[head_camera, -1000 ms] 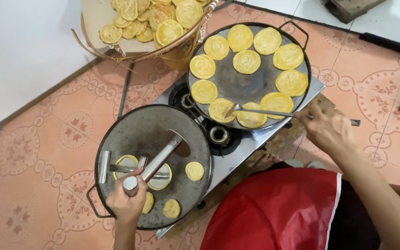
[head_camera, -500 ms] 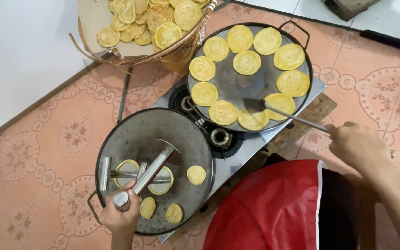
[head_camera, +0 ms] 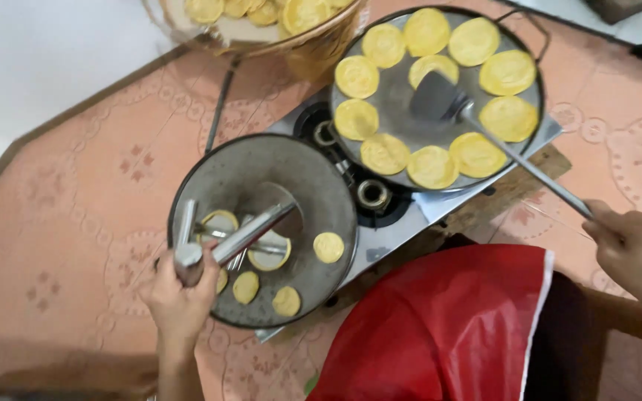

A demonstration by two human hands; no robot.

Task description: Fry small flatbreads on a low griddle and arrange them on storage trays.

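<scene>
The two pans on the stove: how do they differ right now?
The right pan holds a ring of large yellow discs; the left pan holds a few, mostly smaller. A spatula reaches over the right pan, a metal press over the left. Both are round and grey.

A metal press [head_camera: 235,239] with a long cylindrical handle is lying tilted across the near pan, its end gripped in the left hand [head_camera: 180,297]. A long metal spatula [head_camera: 484,134] is reaching away from the right hand [head_camera: 633,249], its flat blade (slightly blurred) hovering among yellow discs.
</scene>
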